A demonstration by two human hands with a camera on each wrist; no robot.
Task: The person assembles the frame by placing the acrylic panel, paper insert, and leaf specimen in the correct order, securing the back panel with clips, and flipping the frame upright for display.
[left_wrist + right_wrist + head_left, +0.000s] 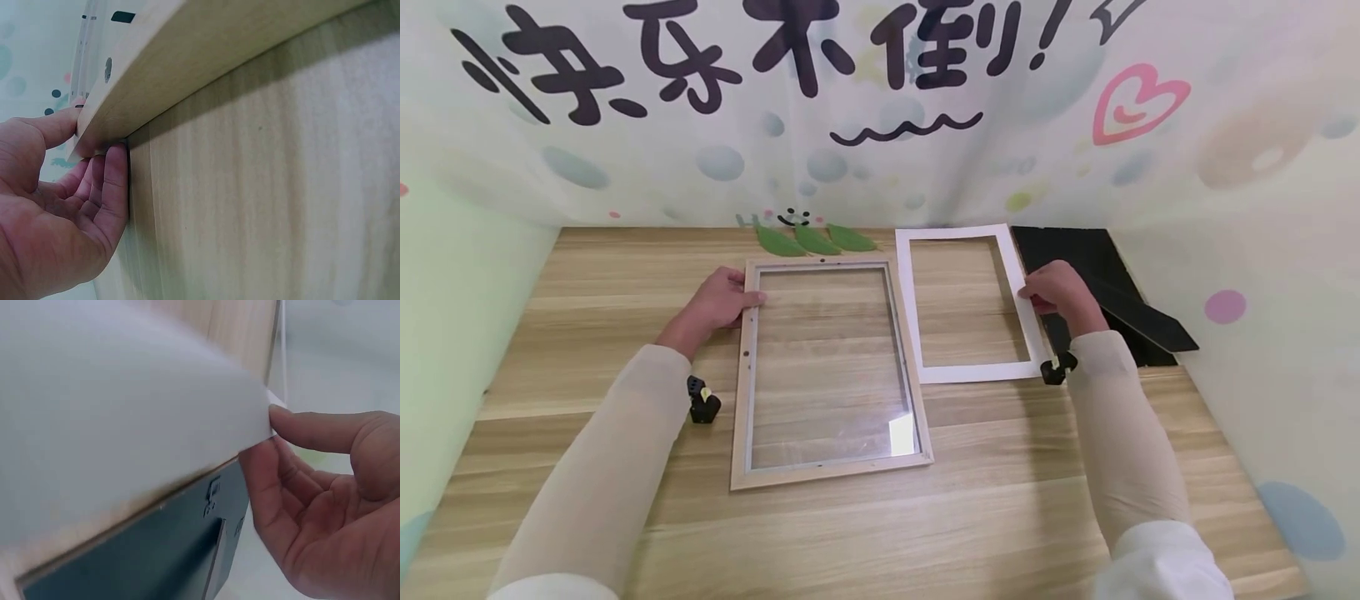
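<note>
A light wooden picture frame (741,400) with a clear pane (823,358) lies on the table. My left hand (722,297) grips its left side near the upper corner; in the left wrist view the thumb is on the upper face, and curled fingers (115,178) are at the outer side by the tabletop. To the right is a white mat board (977,372) with a rectangular opening. Its right edge is pinched between thumb and fingers of my right hand (1063,296). The right wrist view shows the white sheet (125,412) raised above the table at that edge.
A black backing board (1052,250) with a hinged stand leg (1142,321) lies at the right, beyond the right hand. Three green leaves (816,242) lie behind the frame, near a printed cloth (820,167) at the back. Wood-grain tabletop (820,542) spreads in front.
</note>
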